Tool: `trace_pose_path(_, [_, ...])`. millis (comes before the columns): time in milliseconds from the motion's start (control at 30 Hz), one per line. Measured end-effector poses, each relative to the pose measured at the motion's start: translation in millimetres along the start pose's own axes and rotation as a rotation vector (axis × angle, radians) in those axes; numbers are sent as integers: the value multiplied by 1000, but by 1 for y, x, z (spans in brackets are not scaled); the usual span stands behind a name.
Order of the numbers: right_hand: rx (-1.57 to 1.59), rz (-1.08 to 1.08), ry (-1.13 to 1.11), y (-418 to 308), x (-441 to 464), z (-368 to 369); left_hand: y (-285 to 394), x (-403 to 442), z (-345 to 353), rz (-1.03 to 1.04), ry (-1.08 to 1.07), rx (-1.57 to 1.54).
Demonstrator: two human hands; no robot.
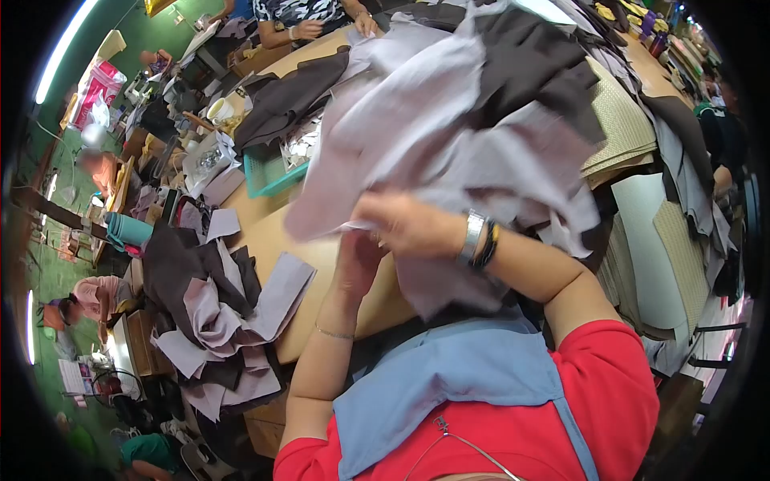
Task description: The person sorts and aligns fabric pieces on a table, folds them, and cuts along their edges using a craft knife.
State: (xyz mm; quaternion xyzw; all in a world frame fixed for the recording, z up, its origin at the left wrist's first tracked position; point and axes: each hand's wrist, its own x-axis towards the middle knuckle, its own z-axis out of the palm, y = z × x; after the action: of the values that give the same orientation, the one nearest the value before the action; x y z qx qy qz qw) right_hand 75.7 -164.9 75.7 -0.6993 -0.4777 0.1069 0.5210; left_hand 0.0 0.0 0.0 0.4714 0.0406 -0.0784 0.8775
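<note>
– Can we make out the right hand?
– Only as a blur; we can't tell how its fingers close.
– And the left hand?
– We lose part of its fingers behind the right one.
– The cloth?
– Smeared along its lower edges, and it hides one end of the basket from us.
– Do we see the co-worker whole?
– No, the top edge cuts off the head.
– The pink bag?
– Its print is too small for us.
</note>
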Motion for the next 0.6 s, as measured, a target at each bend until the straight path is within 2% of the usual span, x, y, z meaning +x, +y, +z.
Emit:
trace_pose_path(33, [80, 139, -161, -6, -5, 10, 6, -2, -5, 33, -174, -246])
trace_pose_path(100, [-166, -100, -170, 5, -27, 10, 5, -1, -2, -154, 73, -152])
trace_pose_path(133, [-197, -156, -87, 6, -35, 8, -1, 1, -15, -129, 118, -124])
trace_pose_path(200, [-609, -286, 146, -3, -48, -16, -5, 3, -32, -74, 260, -76])
trace_pose_path(233, [-852, -65, 173, -2, -58, -24, -3, 1, -33, -53, 362, -56])
trace_pose_path(267, [-956, 124, 234, 5, -61, -37, -2, -3, -32, -32, 464, -33])
trace_pose_path(333, [-1171, 362, 423, 31, -71, -64, 0, -9, -27, 11, 464, 34])
trace_pose_path(400, [-1128, 484, 547, 57, -78, -86, 8, -15, -9, 90, 437, 83])
trace_pose_path(467, [-1020, 754, 325, 65, -80, -109, 10, -19, -6, 107, 471, 93])
trace_pose_path(533, [-711, 660, 515, 108, -95, -136, 12, -25, -7, 206, 500, 107])
trace_pose_path(567, [-448, 427, 791, 143, -102, -146, 27, -34, -1, 218, 554, 199])
trace_pose_path(600, [-325, 255, 878, 131, -94, -154, 40, -43, -11, 287, 574, 297])
